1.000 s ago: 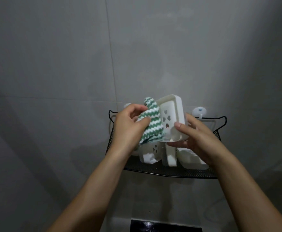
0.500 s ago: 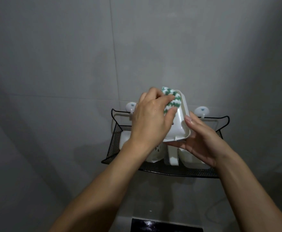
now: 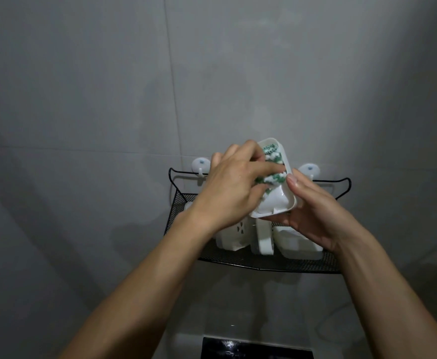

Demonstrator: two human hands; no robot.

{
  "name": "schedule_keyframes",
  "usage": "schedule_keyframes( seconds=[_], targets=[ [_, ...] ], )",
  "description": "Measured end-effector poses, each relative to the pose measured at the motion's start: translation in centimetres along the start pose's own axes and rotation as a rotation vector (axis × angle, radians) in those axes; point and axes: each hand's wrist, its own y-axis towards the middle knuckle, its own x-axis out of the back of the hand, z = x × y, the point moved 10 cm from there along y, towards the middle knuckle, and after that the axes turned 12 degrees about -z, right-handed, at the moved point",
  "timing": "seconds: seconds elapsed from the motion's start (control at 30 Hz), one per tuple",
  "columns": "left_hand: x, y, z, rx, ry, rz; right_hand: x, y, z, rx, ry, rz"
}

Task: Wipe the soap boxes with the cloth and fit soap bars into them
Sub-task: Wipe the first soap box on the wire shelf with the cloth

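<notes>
My right hand (image 3: 318, 211) grips a white soap box (image 3: 277, 203) from the right and underneath, holding it tilted above the shelf. My left hand (image 3: 233, 187) presses a green-and-white striped cloth (image 3: 272, 167) into the box's hollow, fingers curled round the cloth. Most of the cloth is hidden under my fingers. More white soap box parts (image 3: 235, 237) stand on the shelf below, one with heart-shaped holes. No soap bar is clearly visible.
A black wire mesh shelf (image 3: 264, 263) hangs on the grey tiled wall from two white suction hooks (image 3: 200, 164). A white lid piece (image 3: 262, 242) and another white box (image 3: 300, 244) stand in it. A dark glossy object (image 3: 256, 349) lies at the bottom edge.
My left hand has carried the cloth from beside the box into its hollow and now rubs it further down inside. The right hand keeps holding the box, tilted a little more.
</notes>
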Motion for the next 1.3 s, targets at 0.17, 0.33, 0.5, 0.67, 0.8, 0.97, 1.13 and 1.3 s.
schedule_keyframes(
  seconds=[0.17, 0.33, 0.5, 0.67, 0.8, 0.97, 1.13, 1.3],
  targets=[
    [1.1, 1.4, 0.7, 0.036, 0.069, -0.122, -0.6, 0.7, 0.2, -0.022, 0.05, -0.007],
    [1.7, 2.0, 0.4, 0.066, 0.116, -0.211, -0.7, 1.4, 0.2, -0.045, 0.078, -0.046],
    [0.1, 0.1, -1.8, 0.005, 0.101, -0.188, -0.5, 1.6, 0.5, -0.045, 0.12, -0.074],
    [-1.2, -1.2, -3.4, -0.113, -0.012, -0.074, 0.2, 1.2, 1.3, -0.046, 0.207, -0.084],
    [-0.9, -0.8, -2.8, -0.23, 0.042, 0.035, 1.2, 0.8, 1.6, -0.032, 0.153, -0.122],
    [-0.6, -1.0, -2.3, -0.259, 0.084, 0.07, 1.5, 0.4, 1.7, -0.028, 0.112, -0.153],
    [-0.5, -0.3, -3.7, -0.239, 0.058, 0.021, 0.8, 0.7, 1.8, -0.039, 0.081, -0.167],
    [-0.8, -1.1, -2.5, -0.305, 0.11, 0.117, 1.5, 0.1, 2.2, -0.009, 0.043, -0.186]
  ],
)
